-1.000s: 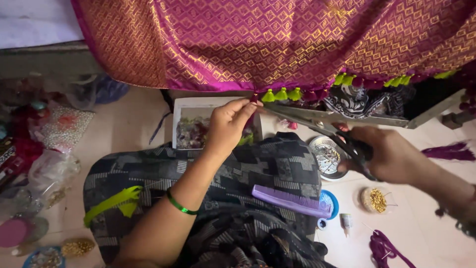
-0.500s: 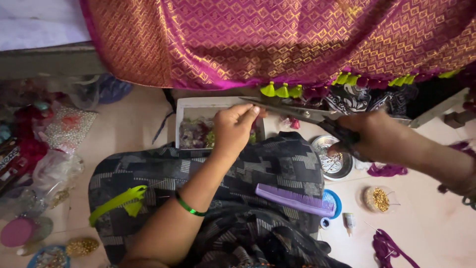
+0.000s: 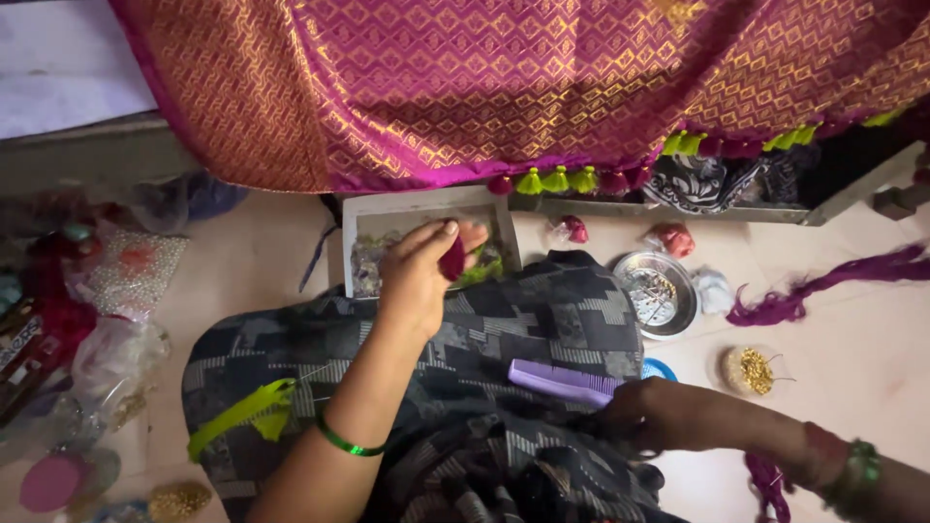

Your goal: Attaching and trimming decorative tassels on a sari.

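My left hand [image 3: 417, 281] pinches a small maroon tassel [image 3: 452, 260] between thumb and fingers, above a white box [image 3: 360, 225] of mixed threads. My right hand [image 3: 651, 415] rests low on my dark patterned lap cloth [image 3: 542, 310], just below a purple comb [image 3: 560, 380]; its fingers curl into dark folds and what they hold is hidden. A magenta and gold saree [image 3: 484, 87] hangs across the top, with green and maroon tassels [image 3: 557, 181] along its lower edge.
A steel plate [image 3: 659, 291] of small bits sits right of my lap, with a small bowl of gold beads [image 3: 749, 369] and purple thread strands [image 3: 814, 291] beyond. A green thread bundle [image 3: 242, 416] lies on my left knee. Bags of beads [image 3: 126, 271] crowd the left floor.
My right hand, which held scissors up at the saree's tassel edge, has dropped to my lap by the comb. My left hand has come away from the edge with a maroon tassel.
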